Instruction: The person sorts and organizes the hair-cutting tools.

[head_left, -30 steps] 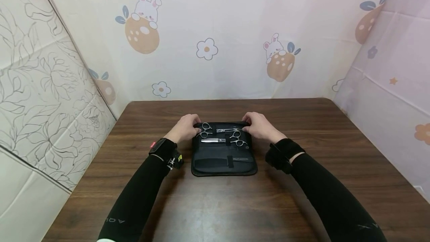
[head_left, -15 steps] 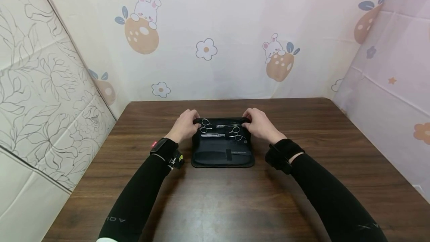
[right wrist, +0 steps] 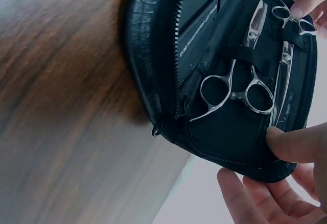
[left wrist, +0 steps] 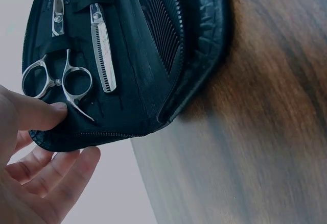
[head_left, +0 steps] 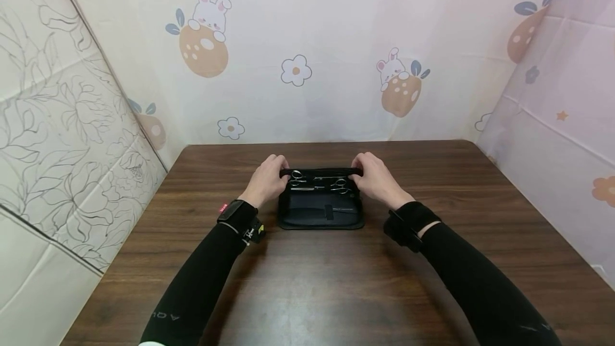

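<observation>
A black zip case (head_left: 302, 213) lies unfolded on the table, its near panel flat and its far panel raised at a tilt. My left hand (head_left: 269, 179) pinches the far panel's left corner, thumb inside and fingers behind. My right hand (head_left: 378, 179) grips the right corner the same way. Strapped inside the raised panel are hairdressing scissors (left wrist: 58, 17) and toothed thinning shears (left wrist: 103, 53). In the left wrist view, my thumb lies beside the scissors' finger rings. The right thumb presses near the scissors' blade tips. A black comb (left wrist: 159, 25) sits in the near panel.
The brown wooden table (head_left: 307, 292) runs out on every side of the case. Behind it hangs a printed cloth (head_left: 336, 100), with a flower-patterned panel (head_left: 72, 122) at the left. A zip pull (right wrist: 157, 129) hangs at the case's fold.
Both hands have lifted the far panel and tipped it more upright. The whole case has slid slightly away, so its near edge now sits farther back.
</observation>
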A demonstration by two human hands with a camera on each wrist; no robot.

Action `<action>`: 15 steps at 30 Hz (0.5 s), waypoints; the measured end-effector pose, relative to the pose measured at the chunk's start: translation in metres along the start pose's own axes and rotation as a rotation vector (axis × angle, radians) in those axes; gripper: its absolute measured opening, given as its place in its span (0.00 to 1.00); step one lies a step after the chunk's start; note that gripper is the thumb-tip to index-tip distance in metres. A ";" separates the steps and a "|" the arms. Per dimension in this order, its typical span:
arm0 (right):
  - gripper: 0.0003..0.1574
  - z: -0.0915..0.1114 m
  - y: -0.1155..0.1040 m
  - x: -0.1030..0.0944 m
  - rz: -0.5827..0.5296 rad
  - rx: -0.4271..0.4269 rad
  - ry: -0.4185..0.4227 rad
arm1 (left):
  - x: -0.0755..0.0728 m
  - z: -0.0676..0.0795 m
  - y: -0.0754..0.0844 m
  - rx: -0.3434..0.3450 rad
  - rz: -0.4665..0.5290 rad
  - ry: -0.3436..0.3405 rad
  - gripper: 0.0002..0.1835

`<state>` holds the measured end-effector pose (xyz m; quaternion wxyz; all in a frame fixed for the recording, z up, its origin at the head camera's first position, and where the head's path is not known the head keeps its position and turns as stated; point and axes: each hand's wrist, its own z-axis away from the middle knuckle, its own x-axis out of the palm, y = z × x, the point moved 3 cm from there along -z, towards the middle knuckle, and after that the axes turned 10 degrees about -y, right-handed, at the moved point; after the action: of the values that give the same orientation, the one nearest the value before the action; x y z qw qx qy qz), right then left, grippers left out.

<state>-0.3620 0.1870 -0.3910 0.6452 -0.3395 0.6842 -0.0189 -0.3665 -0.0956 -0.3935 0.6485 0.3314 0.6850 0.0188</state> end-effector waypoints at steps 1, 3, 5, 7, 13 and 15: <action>0.10 0.001 0.000 0.000 0.004 -0.005 0.003 | 0.000 0.001 0.001 0.006 -0.005 0.004 0.07; 0.09 0.004 -0.001 0.000 0.010 -0.013 0.001 | 0.001 0.003 0.002 0.013 -0.014 0.009 0.06; 0.10 0.007 -0.002 0.000 0.013 -0.016 -0.005 | 0.002 0.005 0.003 0.020 -0.023 0.011 0.06; 0.09 0.011 -0.003 0.001 0.015 -0.015 -0.010 | 0.003 0.008 0.005 0.025 -0.028 0.009 0.05; 0.08 0.019 -0.007 0.002 0.040 -0.033 -0.035 | 0.003 0.018 0.010 0.062 -0.072 -0.016 0.06; 0.07 0.022 -0.008 0.002 0.047 -0.040 -0.050 | 0.003 0.021 0.011 0.077 -0.088 -0.026 0.06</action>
<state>-0.3389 0.1890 -0.3930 0.6553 -0.3366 0.6760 0.0183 -0.3427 -0.0936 -0.3941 0.6445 0.3260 0.6905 -0.0405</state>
